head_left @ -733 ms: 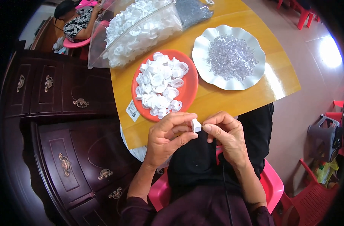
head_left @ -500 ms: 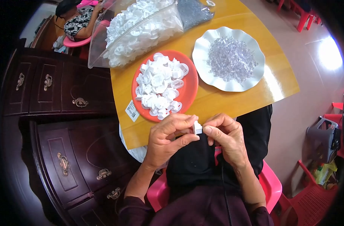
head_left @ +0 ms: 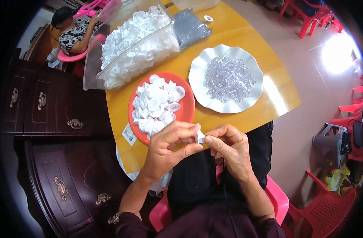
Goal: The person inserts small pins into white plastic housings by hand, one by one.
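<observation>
Between thumb and fingers, my left hand [head_left: 165, 147] grips a small white plastic part [head_left: 199, 137] at the table's near edge. My right hand [head_left: 230, 147] is closed in a pinch against that part's right side. Whatever lies between its fingertips is too small to make out. Just beyond my left hand, an orange-red plate [head_left: 188, 99] carries a heap of similar white plastic parts [head_left: 153, 104]. Right of it stands a white dish with a wavy rim [head_left: 195, 81], full of small clear plastic pieces [head_left: 229, 79].
A clear bin [head_left: 95, 75] of white parts stands at the table's far left, beside a bag of grey pieces [head_left: 190, 27]. Dark drawers [head_left: 58, 93] flank the left. Another person [head_left: 74, 35] sits at the far left. Red chairs [head_left: 328, 206] and a grey stool [head_left: 330, 142] are right.
The whole view has shifted, so the table and dishes sit lower and further left in the picture. Both hands keep their hold at the white part, with little visible finger movement.
</observation>
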`<action>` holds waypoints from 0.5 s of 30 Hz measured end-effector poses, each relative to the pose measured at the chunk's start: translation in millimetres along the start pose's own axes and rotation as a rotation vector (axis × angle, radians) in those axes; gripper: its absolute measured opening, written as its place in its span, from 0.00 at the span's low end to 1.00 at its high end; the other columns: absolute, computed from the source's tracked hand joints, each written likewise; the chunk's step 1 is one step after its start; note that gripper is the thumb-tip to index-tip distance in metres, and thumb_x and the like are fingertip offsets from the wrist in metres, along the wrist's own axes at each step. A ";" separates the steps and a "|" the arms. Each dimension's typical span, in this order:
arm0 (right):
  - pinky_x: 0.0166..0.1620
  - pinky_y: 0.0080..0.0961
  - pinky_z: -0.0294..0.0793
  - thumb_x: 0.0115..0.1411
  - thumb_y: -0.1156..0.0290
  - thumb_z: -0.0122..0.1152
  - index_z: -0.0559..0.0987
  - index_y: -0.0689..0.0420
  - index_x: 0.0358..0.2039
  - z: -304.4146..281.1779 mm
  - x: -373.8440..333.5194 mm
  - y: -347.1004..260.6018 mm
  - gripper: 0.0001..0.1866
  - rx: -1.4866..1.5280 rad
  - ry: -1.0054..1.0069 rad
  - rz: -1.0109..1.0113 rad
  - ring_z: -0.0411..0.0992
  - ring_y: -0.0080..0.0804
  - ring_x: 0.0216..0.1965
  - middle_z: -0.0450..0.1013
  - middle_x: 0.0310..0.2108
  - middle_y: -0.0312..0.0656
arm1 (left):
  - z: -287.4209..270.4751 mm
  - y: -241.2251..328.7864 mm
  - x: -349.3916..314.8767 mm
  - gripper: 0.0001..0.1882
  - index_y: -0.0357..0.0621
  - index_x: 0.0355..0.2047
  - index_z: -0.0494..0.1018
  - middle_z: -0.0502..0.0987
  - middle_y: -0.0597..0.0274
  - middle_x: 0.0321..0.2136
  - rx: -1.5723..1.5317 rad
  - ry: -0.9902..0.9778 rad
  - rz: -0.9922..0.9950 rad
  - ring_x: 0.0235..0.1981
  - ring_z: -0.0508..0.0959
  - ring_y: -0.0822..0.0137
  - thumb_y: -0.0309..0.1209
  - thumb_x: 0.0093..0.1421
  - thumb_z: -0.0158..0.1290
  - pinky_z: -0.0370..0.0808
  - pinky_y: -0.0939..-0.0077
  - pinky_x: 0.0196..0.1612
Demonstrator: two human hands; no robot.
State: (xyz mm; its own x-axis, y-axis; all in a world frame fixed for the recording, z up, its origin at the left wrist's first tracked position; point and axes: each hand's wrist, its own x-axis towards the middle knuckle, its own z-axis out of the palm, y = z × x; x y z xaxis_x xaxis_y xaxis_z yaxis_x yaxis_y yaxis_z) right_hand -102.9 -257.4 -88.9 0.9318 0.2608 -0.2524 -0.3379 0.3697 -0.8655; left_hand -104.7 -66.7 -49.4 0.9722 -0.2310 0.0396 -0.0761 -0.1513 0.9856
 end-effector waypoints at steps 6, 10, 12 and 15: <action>0.27 0.24 0.71 0.55 0.73 0.69 0.80 0.60 0.36 -24.3 31.0 -34.7 0.09 -0.849 0.221 -0.483 0.73 0.28 0.24 0.74 0.29 0.41 | -41.1 29.5 64.9 0.15 0.37 0.45 0.77 0.78 0.59 0.43 0.535 0.225 0.394 0.38 0.79 0.71 0.18 0.57 0.60 0.78 0.77 0.43; 0.34 0.31 0.73 0.56 0.71 0.68 0.79 0.57 0.39 -36.2 58.1 -56.9 0.11 -1.104 0.350 -0.518 0.75 0.35 0.29 0.74 0.34 0.41 | -102.0 33.3 113.8 0.17 0.41 0.49 0.77 0.78 0.60 0.46 0.777 0.461 0.543 0.43 0.78 0.70 0.21 0.58 0.60 0.78 0.76 0.43; 0.37 0.34 0.74 0.57 0.70 0.67 0.79 0.56 0.40 -37.0 69.2 -63.4 0.11 -1.116 0.359 -0.510 0.76 0.38 0.31 0.74 0.36 0.41 | -126.8 35.6 130.8 0.17 0.41 0.50 0.77 0.78 0.58 0.46 0.821 0.494 0.515 0.44 0.78 0.67 0.22 0.59 0.59 0.78 0.75 0.44; 0.41 0.38 0.74 0.58 0.69 0.64 0.80 0.54 0.40 -41.1 85.0 -59.8 0.10 -1.180 0.330 -0.579 0.76 0.41 0.37 0.74 0.37 0.40 | -123.3 34.5 133.8 0.17 0.41 0.50 0.77 0.78 0.57 0.47 0.991 0.556 0.499 0.46 0.78 0.62 0.24 0.59 0.60 0.76 0.71 0.48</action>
State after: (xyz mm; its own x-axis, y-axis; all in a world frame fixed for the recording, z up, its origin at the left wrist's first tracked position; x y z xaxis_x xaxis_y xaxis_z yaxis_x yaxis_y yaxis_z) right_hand 2.0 -294.0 -76.4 0.9447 0.0440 0.3249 0.2691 -0.6701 -0.6918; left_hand 50.1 15.6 10.2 0.7323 -0.0701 0.6773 -0.3645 -0.8805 0.3030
